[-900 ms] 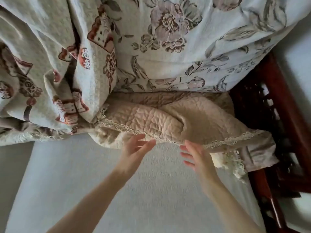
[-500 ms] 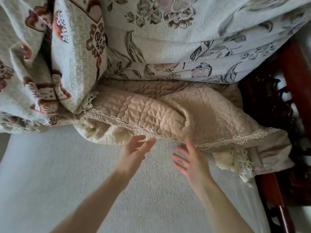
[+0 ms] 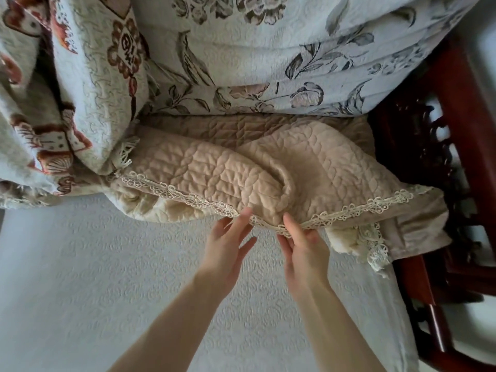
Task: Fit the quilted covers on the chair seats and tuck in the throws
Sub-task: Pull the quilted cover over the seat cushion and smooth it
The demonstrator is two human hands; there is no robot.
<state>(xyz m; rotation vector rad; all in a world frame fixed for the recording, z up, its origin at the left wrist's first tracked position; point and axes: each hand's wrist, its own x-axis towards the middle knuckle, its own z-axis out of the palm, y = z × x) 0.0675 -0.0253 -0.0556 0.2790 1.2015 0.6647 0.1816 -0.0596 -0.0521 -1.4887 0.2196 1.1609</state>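
Carved dark red wooden chair frame (image 3: 467, 135) at right, pale floor (image 3: 483, 328) beyond, soft daylight

- quilted cover (image 3: 241, 167) lies bunched on the seat (image 3: 107, 277), toward its rear
- back throw (image 3: 268, 49) hangs behind it; side throw (image 3: 94, 76) heaped at its left
- chair frame (image 3: 461, 124) right of cover

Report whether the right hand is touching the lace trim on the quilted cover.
Touching. The head view shows the right hand pinching the lace trim of the quilted cover, with the thumb on top and the fingers curled below the edge.
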